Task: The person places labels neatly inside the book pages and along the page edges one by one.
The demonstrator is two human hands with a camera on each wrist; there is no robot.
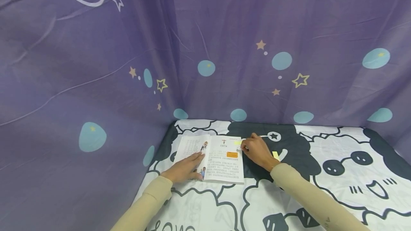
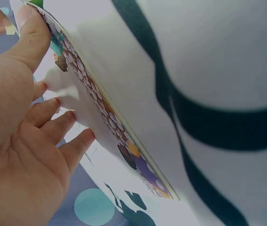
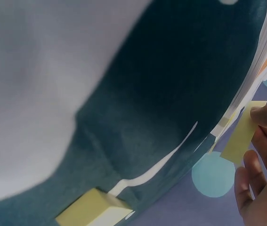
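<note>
right hand point(image 1: 257, 151) pinches sticky strip point(image 3: 243, 132) at open book's point(image 1: 221, 163) edge.

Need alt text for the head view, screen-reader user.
Two hands work at an open book on a cartoon-print tablecloth: the left hand presses flat on the left page, the right hand holds a yellow sticky strip at the right page's edge. Purple star-print fabric hangs behind.

Left arm: we see it reaching forward from the lower left, in a beige sleeve to the wrist.
Left hand point(image 1: 184, 168): palm down, fingers straight and slightly spread, lying flat; thumb stretched out apart from the fingers.
Right arm: enters from the lower right, beige sleeve, forearm angled inward.
Right hand point(image 1: 257, 152): knuckles up, fingers curled, fingertips point(image 3: 265, 114) pinching together.
</note>
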